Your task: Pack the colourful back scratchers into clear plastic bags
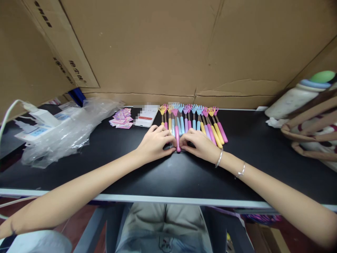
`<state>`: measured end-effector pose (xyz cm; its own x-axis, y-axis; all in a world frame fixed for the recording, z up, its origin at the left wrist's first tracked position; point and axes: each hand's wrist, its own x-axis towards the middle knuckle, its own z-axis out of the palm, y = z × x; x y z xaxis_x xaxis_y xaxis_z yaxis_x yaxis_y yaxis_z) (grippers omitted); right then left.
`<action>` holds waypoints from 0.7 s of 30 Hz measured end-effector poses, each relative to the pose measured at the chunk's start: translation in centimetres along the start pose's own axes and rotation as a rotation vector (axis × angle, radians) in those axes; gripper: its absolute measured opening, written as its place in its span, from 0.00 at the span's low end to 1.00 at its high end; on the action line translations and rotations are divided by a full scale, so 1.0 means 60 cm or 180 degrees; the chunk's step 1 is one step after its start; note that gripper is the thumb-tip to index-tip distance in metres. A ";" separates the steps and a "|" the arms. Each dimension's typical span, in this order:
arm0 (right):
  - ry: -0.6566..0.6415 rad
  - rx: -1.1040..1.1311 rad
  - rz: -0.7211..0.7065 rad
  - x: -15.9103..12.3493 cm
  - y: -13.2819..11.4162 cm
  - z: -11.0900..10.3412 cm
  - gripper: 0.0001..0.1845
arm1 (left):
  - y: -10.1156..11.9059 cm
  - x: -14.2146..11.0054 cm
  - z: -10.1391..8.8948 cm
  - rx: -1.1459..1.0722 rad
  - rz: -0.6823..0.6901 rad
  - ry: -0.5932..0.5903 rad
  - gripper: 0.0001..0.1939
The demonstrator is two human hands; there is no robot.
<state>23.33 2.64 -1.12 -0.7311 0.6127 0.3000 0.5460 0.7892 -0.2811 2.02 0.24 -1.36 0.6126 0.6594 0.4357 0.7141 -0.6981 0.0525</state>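
A pink back scratcher [178,146] with a small claw-shaped head lies upright in my view, its handle end toward me. My left hand [156,143] pinches the left side of the handle with thumb and fingertips. From the other side, my right hand [202,143] closes its thumb and fingers at the same handle. Right behind my hands is a row of back scratchers [194,121] in yellow, pink, blue and purple, their claw heads pointing to the far side. My fingers cover some of their handles.
A stack of small pink-purple cards [122,118] and a white phone-like box [147,116], partly pixelated, lie left of the row. Clear plastic bags [68,130] overlap a white power strip [39,131]. At right stand a bottle [292,100] and a brown-handled bag [313,130]. Cardboard walls [163,49] enclose the back.
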 end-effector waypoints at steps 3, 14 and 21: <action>-0.0029 -0.0109 -0.0013 -0.001 -0.003 -0.005 0.04 | -0.004 -0.002 -0.002 0.0247 0.0155 0.0120 0.08; -0.0421 -0.0357 -0.0586 -0.005 0.015 -0.034 0.09 | -0.025 0.004 -0.023 0.0484 0.0839 -0.0148 0.08; -0.0533 -0.0681 -0.0853 -0.006 0.011 -0.042 0.09 | -0.031 0.007 -0.039 0.0667 0.1158 -0.0382 0.08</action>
<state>25.02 3.03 0.90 -0.9067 0.3820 0.1789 0.3864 0.9222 -0.0109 0.16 1.18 0.85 0.8633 0.4173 0.2839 0.4901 -0.8275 -0.2740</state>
